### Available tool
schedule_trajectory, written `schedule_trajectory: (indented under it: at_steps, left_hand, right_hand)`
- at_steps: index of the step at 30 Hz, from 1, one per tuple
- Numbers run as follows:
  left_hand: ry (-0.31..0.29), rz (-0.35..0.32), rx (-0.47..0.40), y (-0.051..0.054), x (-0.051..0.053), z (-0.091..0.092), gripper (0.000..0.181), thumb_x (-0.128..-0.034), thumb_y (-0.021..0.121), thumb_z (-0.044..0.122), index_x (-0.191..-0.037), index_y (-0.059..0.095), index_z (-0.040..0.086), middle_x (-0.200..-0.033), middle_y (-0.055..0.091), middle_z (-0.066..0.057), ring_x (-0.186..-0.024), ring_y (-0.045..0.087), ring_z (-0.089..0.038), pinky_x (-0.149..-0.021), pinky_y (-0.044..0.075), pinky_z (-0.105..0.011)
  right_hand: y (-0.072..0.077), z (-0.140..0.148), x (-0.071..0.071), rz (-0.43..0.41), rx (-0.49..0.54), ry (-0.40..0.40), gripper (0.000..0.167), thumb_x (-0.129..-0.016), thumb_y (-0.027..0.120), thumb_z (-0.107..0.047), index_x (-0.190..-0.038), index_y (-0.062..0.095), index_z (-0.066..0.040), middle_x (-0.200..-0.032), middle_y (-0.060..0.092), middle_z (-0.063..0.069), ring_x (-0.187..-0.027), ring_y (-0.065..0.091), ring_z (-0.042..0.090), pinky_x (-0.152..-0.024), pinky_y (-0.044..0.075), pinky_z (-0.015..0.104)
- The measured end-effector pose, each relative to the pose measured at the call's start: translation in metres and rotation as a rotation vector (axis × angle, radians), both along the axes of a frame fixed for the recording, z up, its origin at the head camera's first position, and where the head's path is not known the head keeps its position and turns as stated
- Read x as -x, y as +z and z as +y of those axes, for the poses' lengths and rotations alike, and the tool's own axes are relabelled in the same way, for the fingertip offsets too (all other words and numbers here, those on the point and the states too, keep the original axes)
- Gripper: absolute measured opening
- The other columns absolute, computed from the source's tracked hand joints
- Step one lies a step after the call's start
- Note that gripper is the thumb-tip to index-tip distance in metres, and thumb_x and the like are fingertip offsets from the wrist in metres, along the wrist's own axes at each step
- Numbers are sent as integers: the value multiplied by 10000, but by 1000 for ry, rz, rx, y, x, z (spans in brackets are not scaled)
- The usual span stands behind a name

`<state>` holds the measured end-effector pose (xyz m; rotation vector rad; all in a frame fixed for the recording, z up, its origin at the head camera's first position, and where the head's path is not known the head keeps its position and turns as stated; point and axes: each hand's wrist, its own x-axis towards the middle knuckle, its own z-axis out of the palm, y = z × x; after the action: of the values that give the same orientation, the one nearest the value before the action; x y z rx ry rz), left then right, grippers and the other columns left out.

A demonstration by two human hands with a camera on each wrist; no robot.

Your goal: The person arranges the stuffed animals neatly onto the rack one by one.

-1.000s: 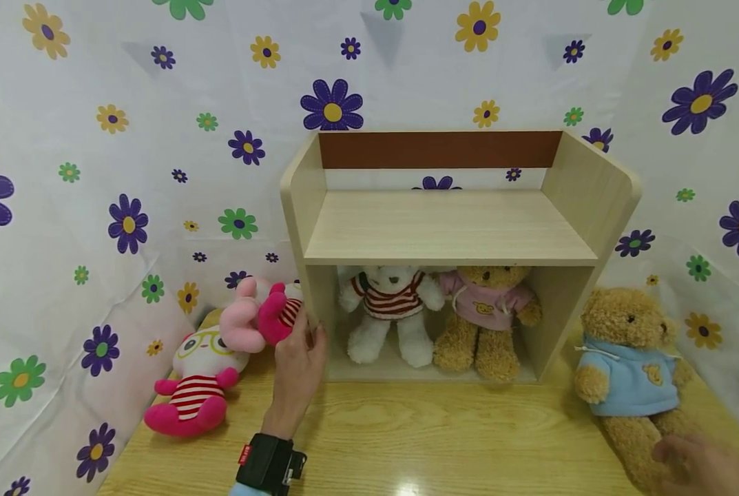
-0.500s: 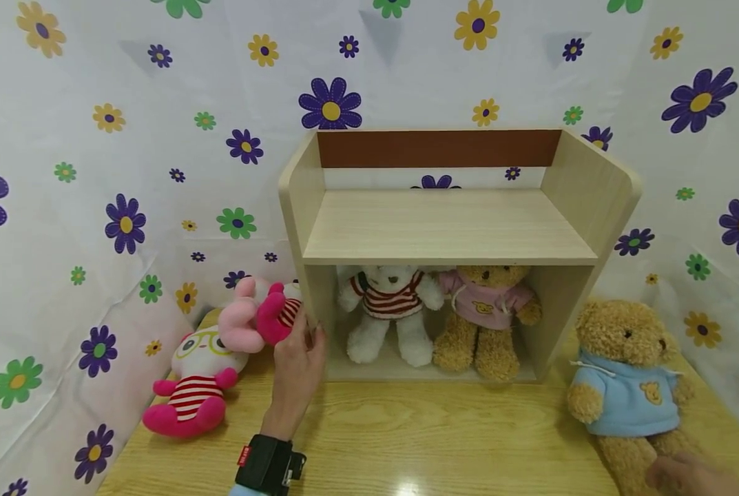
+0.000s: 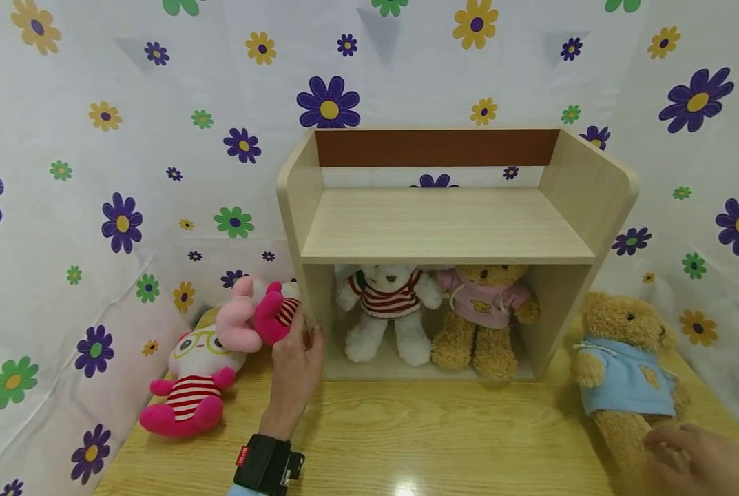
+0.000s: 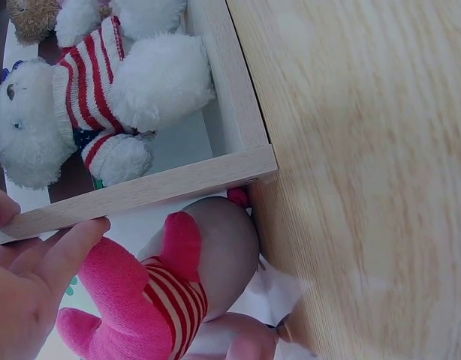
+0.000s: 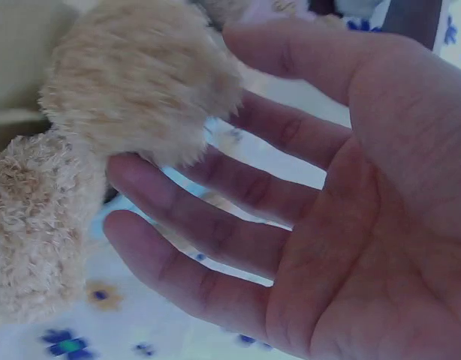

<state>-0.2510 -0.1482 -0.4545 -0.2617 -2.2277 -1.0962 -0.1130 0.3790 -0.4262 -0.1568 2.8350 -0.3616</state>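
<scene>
My left hand (image 3: 297, 368) grips the front edge of the left side panel of a wooden desktop shelf (image 3: 446, 224). In the left wrist view, the thumb and fingers (image 4: 69, 251) lie on opposite sides of that panel. Just behind these fingers is a small pink plush toy (image 3: 277, 313) with red stripes. At the right, a brown teddy bear (image 3: 629, 379) in a blue hoodie leans back on the table. Close by its legs is my right hand (image 3: 694, 455), fingers spread and slightly bent. The right wrist view has these fingers by the bear's fur (image 5: 140, 82), partly behind it.
A white bear (image 3: 390, 310) in a striped sweater and a brown bear (image 3: 483, 324) in a pink hoodie sit in the lower compartment. Left of the shelf lies a pink-and-white plush (image 3: 192, 386) with yellow glasses. A flowered curtain (image 3: 177, 89) surrounds the wooden table (image 3: 443, 434).
The blue-hoodie bear tilted forward, then leaned back with its head turned right. My right hand shifted slightly around its legs. The left hand kept its grip on the shelf.
</scene>
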Motion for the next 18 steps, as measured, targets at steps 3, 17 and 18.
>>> schedule_trajectory:
  at_steps: [3,17,18]
  left_hand:
    - [-2,-5,1,0,-1,2,524,-969,663,41,-1464,493,59,-1245,709,-249,-882,762,-355,-767,632,-494]
    - [-13,-10,-10,1,-3,1,524,-984,649,58,-1480,479,51,-1233,707,-270,-947,762,-387,-757,632,-502]
    - [-7,-6,-8,2,-3,1,524,-982,651,58,-1478,482,51,-1222,711,-271,-936,762,-385,-755,632,-501]
  right_hand:
    - [16,-15,9,141,-78,17,218,-927,733,-221,-1065,710,-54,-930,668,-13,-747,531,93,-607,468,295]
    - [35,-135,36,535,-4,-32,475,-911,753,-303,-1274,657,-12,-1189,663,255,-891,677,413,-624,551,538]
    - [30,-145,41,546,56,-35,495,-914,753,-290,-1289,642,12,-1201,658,273,-892,683,411,-639,559,526]
